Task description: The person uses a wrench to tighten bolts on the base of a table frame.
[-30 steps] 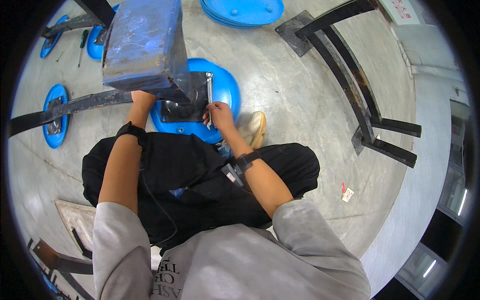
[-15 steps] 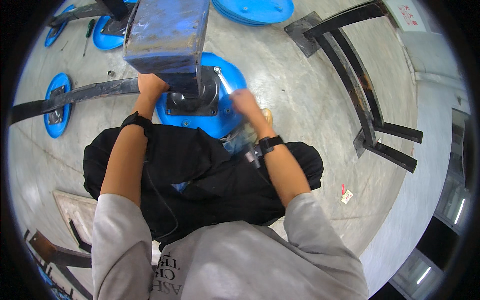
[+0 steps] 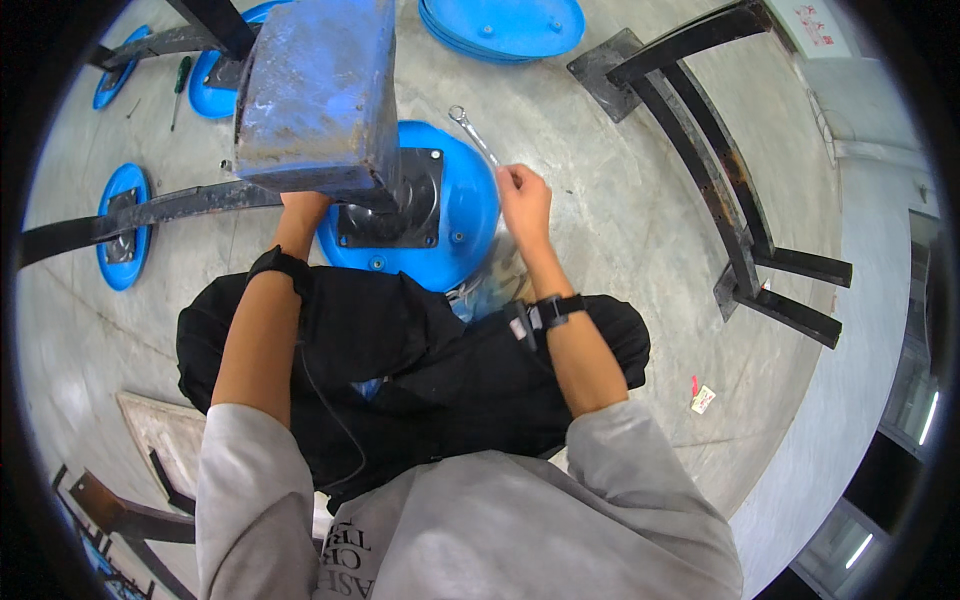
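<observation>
My right hand (image 3: 526,203) is closed on the lower end of a silver wrench (image 3: 474,132). The wrench's ring end points up and left, apart from the blue round seat (image 3: 468,190). A black square mounting plate (image 3: 422,205) lies on that seat, with a bolt at its upper right corner. Over the plate's left part rises a scuffed blue-black metal column (image 3: 315,85). My left hand (image 3: 303,208) reaches under the column's near edge, beside a black metal bar (image 3: 215,195). The column hides its fingers.
To the left another blue seat (image 3: 112,262) stands at the bar's end. Stacked blue seats (image 3: 500,28) lie at the back. A black metal frame (image 3: 700,165) rests on the right. A green-handled screwdriver (image 3: 182,75) lies far left, a small tag (image 3: 704,400) near right.
My right hand has moved to the right, lifting the wrench off the bolt at the plate's corner. My left hand stays under the column. The whole view has shifted slightly.
</observation>
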Demonstrator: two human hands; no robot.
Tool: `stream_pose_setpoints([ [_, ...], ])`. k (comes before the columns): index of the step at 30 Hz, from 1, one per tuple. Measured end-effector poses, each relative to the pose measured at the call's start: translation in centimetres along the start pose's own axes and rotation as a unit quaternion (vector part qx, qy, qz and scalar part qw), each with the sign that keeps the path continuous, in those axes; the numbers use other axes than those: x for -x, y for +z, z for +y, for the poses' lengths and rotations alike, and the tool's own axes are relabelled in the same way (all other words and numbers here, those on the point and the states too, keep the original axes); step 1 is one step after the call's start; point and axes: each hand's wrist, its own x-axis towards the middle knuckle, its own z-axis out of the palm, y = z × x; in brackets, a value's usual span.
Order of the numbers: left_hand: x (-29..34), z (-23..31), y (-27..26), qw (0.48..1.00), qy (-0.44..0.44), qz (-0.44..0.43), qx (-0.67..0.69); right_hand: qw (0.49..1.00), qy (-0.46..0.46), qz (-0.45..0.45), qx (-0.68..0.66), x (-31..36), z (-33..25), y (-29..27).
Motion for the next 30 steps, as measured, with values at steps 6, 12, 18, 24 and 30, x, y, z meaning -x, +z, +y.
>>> stream_pose_setpoints([
  [6,0.2,0.9,-2.3,0.999,0.005,-0.05,-0.008,0.946,0.172,-0.154,-0.227,5.1,0.3,3.9],
  [12,-1.0,-4.8,4.4,0.991,0.067,0.112,0.002,0.908,0.232,-0.127,-0.324,6.5,0.3,7.8],
  [18,-1.0,-2.2,3.6,0.983,0.077,0.156,0.051,0.906,0.266,-0.129,-0.303,6.5,1.1,7.8],
  [24,-0.7,-1.5,1.6,0.994,0.028,0.096,0.053,0.917,0.222,-0.164,-0.288,5.9,0.9,7.9],
  [30,0.0,-0.8,0.2,0.992,0.011,0.078,0.098,0.893,0.266,-0.176,-0.317,5.8,0.4,7.5],
])
